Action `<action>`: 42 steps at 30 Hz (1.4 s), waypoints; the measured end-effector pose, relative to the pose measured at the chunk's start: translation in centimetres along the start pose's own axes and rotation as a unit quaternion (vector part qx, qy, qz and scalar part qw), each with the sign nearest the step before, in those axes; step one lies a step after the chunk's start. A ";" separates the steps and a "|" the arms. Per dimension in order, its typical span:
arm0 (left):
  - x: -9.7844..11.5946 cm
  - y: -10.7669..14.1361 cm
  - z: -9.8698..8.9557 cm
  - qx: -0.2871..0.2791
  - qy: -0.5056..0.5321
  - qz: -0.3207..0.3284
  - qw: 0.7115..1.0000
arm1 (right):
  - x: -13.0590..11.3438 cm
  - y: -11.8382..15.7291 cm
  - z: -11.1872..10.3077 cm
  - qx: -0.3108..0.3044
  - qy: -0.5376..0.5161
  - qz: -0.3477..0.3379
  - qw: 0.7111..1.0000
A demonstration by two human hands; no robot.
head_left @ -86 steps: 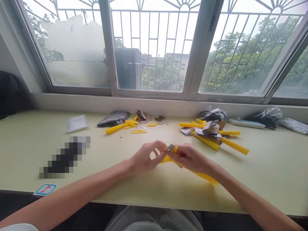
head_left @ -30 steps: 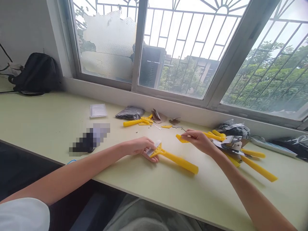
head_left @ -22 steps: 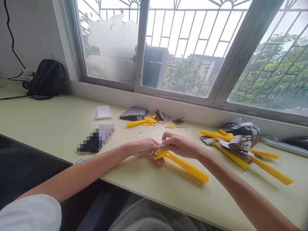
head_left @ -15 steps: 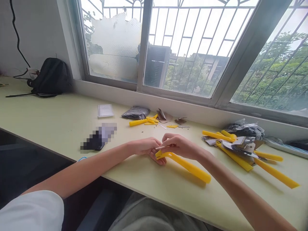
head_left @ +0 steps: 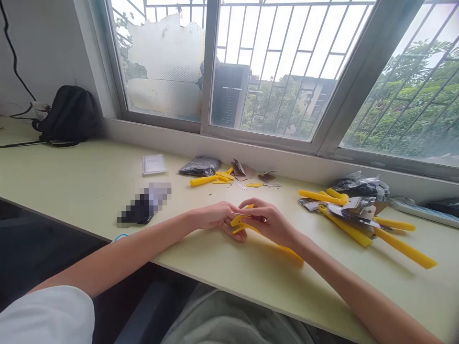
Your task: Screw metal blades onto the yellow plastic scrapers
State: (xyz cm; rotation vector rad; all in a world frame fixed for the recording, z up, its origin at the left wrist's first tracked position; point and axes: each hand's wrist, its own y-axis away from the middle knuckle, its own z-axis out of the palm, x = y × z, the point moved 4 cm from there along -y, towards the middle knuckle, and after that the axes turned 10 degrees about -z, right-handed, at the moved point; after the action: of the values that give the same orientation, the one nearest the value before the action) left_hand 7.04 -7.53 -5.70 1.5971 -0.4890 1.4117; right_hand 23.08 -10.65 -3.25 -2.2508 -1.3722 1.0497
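My left hand is closed around the head end of a yellow plastic handle, just above the table. That handle has a bent, slotted head and slopes away to the right under my right hand. Between the fingers of my right hand is a small screwdriver with a dark red grip. Its thin metal shaft points left across the yellow head, close to the left fingers. My palm and fingers hide part of the head, and I cannot tell whether the tip touches it.
Behind my hands lie other yellow parts, cardboard scraps and a black plastic-wrapped packet. At right is a pile of yellow handles with packaging. A blurred phone, white box and black backpack are leftward.
The yellow handle has turned, its far end now mostly behind my right wrist. My right hand has shifted, bringing the screwdriver grip into clearer view. The whole view has moved slightly.
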 end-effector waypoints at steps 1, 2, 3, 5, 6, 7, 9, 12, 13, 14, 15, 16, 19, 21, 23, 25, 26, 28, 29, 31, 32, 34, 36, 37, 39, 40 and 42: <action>0.0 0.0 0.0 0.003 0.000 -0.002 1.000 | -0.1 0.1 0.0 -0.003 0.007 -0.005 1.000; 0.0 0.0 0.1 0.006 0.001 -0.004 1.000 | -0.3 0.2 0.1 -0.007 0.013 -0.011 1.000; 0.0 0.0 0.1 0.008 0.003 -0.005 1.000 | -0.6 0.2 0.1 -0.010 0.016 -0.017 1.000; 0.0 -0.1 0.1 0.008 0.003 -0.003 1.000 | -0.9 0.2 0.1 -0.013 0.019 -0.020 1.000; -0.1 -0.2 0.1 0.007 0.003 -0.003 1.000 | -1.1 0.2 0.0 -0.012 0.022 -0.018 1.000; -0.1 -0.3 0.1 0.006 0.002 -0.003 1.000 | -1.1 0.1 0.0 -0.012 0.027 -0.015 0.999; -0.3 -0.4 0.0 0.007 0.003 -0.005 1.000 | -1.2 0.0 0.0 -0.016 0.039 -0.004 0.999; -0.3 -0.5 -0.1 0.014 0.002 -0.008 1.000 | -1.0 -0.2 0.1 -0.023 0.064 0.010 0.998; -0.3 -0.5 -0.1 0.017 0.001 -0.010 1.000 | -0.8 -0.2 0.2 -0.022 0.070 0.015 0.997; -0.2 -0.4 -0.1 0.019 -0.001 -0.010 1.000 | -0.7 -0.2 0.2 -0.018 0.074 0.022 0.997; -0.2 -0.4 -0.1 0.021 -0.003 -0.011 1.000 | -0.6 -0.3 0.3 -0.014 0.074 0.028 0.997; -0.2 -0.4 -0.1 0.023 -0.004 -0.011 1.000 | -0.5 -0.3 0.4 -0.008 0.072 0.034 0.997; -0.2 -0.4 -0.2 0.021 -0.001 -0.013 1.000 | -0.4 -0.4 0.4 0.018 0.055 0.053 0.997; -0.3 -0.5 -0.2 0.021 0.004 -0.014 1.000 | -0.3 -0.4 0.2 0.042 0.039 0.067 0.996; -0.3 -0.5 -0.1 0.022 0.008 -0.014 1.000 | -0.2 -0.3 0.0 0.068 0.032 0.081 0.994; -0.2 -0.4 0.0 0.027 0.010 -0.016 0.999 | 0.1 0.0 -0.4 0.085 0.043 0.099 0.990; -0.2 -0.3 0.0 0.030 0.010 -0.017 0.999 | 0.3 0.2 -0.5 0.085 0.054 0.110 0.989; -0.1 -0.2 0.0 0.036 0.009 -0.015 0.999 | 0.5 0.5 -0.6 0.067 0.077 0.130 0.986; -0.1 -0.2 0.1 0.037 0.009 -0.013 0.999 | 0.5 0.6 -0.7 0.052 0.086 0.136 0.986; -0.2 -0.3 0.1 0.036 0.006 -0.013 0.999 | 0.3 0.6 -0.8 0.024 0.096 0.134 0.986; -0.2 -0.3 0.1 0.038 0.004 -0.015 0.999 | 0.1 0.6 -0.9 0.012 0.097 0.128 0.987; -0.3 -0.5 0.0 0.042 0.002 -0.025 0.999 | -0.1 0.4 -1.0 -0.005 0.093 0.111 0.989; -0.4 -0.5 -0.1 0.043 0.001 -0.039 0.998 | -0.2 0.3 -1.0 -0.015 0.084 0.099 0.991; -0.4 -0.5 -0.1 0.042 0.002 -0.045 0.998 | -0.2 0.4 -0.9 -0.017 0.079 0.100 0.992; -0.4 -0.5 -0.1 0.041 0.006 -0.049 0.998 | 0.0 0.5 -0.7 -0.014 0.072 0.121 0.990; -0.3 -0.5 0.0 0.043 0.011 -0.048 0.998 | 0.1 0.7 -0.7 -0.004 0.073 0.142 0.987; -0.2 -0.4 0.1 0.049 0.015 -0.044 0.998 | 0.2 1.1 -1.0 0.027 0.087 0.205 0.974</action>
State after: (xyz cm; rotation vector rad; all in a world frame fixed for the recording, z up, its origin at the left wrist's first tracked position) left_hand 7.32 -7.47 -6.00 1.6526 -0.3311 1.4094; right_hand 24.58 -10.91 -3.33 -2.5780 -0.8171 0.9607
